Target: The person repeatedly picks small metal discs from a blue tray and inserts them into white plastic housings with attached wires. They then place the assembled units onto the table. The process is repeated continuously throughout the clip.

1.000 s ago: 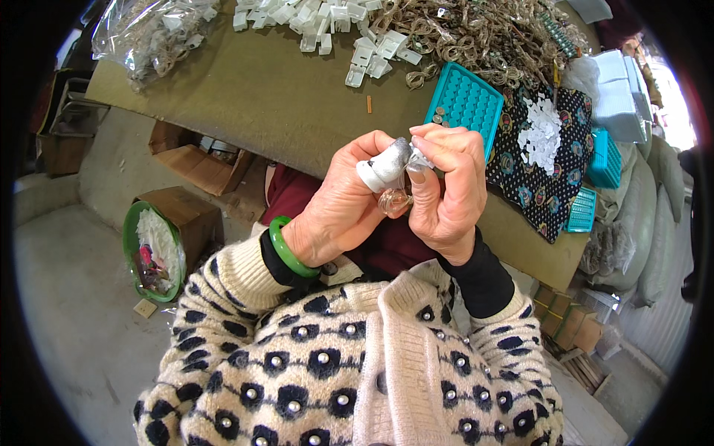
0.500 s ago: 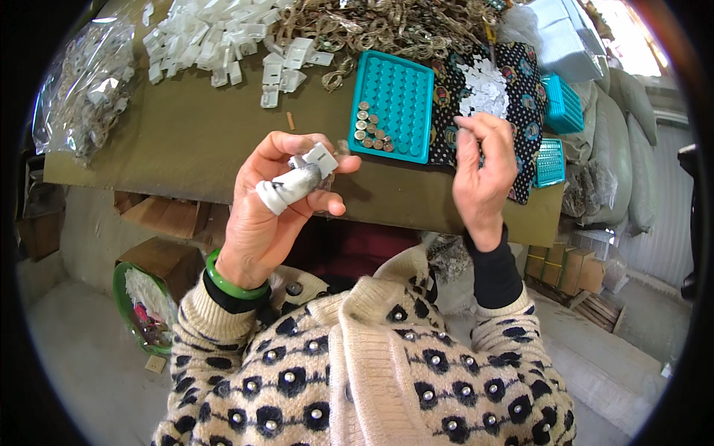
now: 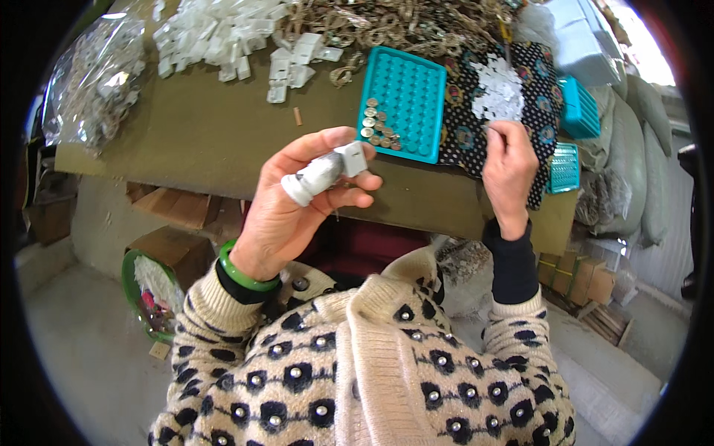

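Note:
My left hand (image 3: pixel 275 201) is raised over the table's front edge, its fingers curled round a small white plastic piece (image 3: pixel 352 158) with a dark slot. A white, grey-smudged sleeve (image 3: pixel 316 178) with a thick rim, seemingly a cover on my thumb, presses against that piece. My right hand (image 3: pixel 509 167) has thumb and forefinger pinched together at the lower edge of a heap of small flat white pieces (image 3: pixel 497 88). Whatever is in this pinch is too small to make out. Between the hands lies a teal dimpled tray (image 3: pixel 420 97) with several round coin-like metal pieces (image 3: pixel 370 123) in its left corner.
Whitish plastic pieces (image 3: pixel 216 37) and tangled metallic strands (image 3: pixel 401 26) cover the table's far side. A clear bag (image 3: pixel 104 89) stands far left. Under the white heap is a black patterned cloth (image 3: pixel 465 152). More teal trays (image 3: pixel 579 111) stand right; a green basket (image 3: pixel 130 290) sits lower left.
My right hand has shifted right, and its thumb and forefinger have come together by the white heap. My left hand still holds the plastic piece, now turned slightly. The whole view has shifted a little.

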